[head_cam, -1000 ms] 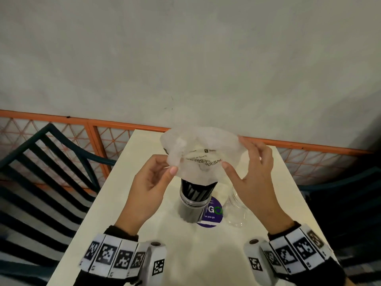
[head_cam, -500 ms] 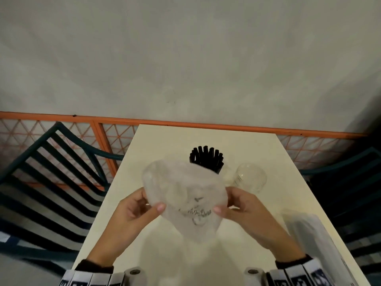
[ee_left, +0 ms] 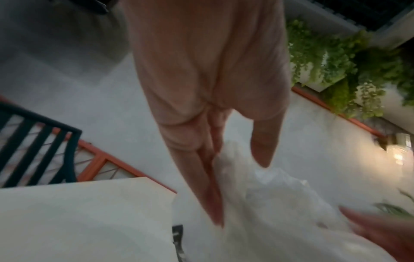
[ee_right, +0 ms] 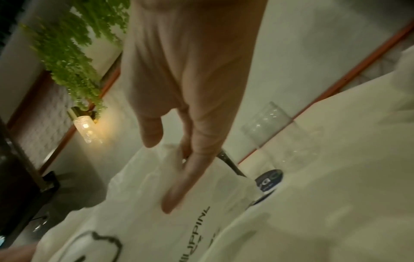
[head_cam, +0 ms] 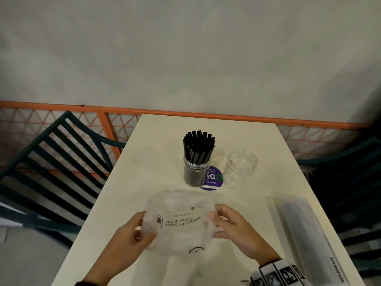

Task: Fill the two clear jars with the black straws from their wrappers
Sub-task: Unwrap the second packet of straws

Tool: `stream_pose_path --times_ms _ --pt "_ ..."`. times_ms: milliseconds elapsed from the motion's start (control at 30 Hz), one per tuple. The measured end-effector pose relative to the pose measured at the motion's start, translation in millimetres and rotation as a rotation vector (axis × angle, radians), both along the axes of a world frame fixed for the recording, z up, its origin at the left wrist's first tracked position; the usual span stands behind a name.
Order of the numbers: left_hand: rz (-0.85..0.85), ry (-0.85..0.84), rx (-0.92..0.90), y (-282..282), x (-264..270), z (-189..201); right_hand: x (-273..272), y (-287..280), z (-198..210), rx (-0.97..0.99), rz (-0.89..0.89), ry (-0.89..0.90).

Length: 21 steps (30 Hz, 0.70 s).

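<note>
We ditch the empty wrapper (head_cam: pixel 179 221) (left hand (head_cam: pixel 132 234) and right hand (head_cam: pixel 233 226) both pinch it), then open the full pack (head_cam: pixel 305 232) for the empty jar (head_cam: pixel 240 168).

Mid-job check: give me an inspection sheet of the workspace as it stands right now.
Surface: cream table, round purple sticker between the jars.
Job's things: left jar packed with black straws; right jar empty; full straw wrapper lying at right.
Clutter: empty wrapper, held up in both hands.
Grippers: left hand and right hand pinch its sides.
Cables: nothing seen.
Surroundings: dark slatted chair, orange railing, grey wall.
</note>
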<state>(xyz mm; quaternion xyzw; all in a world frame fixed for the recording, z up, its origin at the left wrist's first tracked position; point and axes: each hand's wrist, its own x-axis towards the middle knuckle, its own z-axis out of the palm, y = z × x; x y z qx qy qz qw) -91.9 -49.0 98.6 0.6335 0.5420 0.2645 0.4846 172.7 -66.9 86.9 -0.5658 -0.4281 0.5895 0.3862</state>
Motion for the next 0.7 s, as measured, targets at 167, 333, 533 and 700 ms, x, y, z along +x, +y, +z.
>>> stream_pose_path --times_ms 167,333,533,700 --pt "0.12 -0.054 -0.061 -19 3 -2 14 -19 -9 0.069 0.015 -0.036" --pt "0.387 0.105 0.25 -33 17 -8 2 -26 -26 0.272 -0.064 -0.501" --pt "0.579 0.268 0.36 -40 25 -35 3 -37 -42 0.342 -0.087 -0.807" --pt "0.545 0.308 0.25 -39 21 -52 10 -43 -57 0.352 0.221 -0.586"
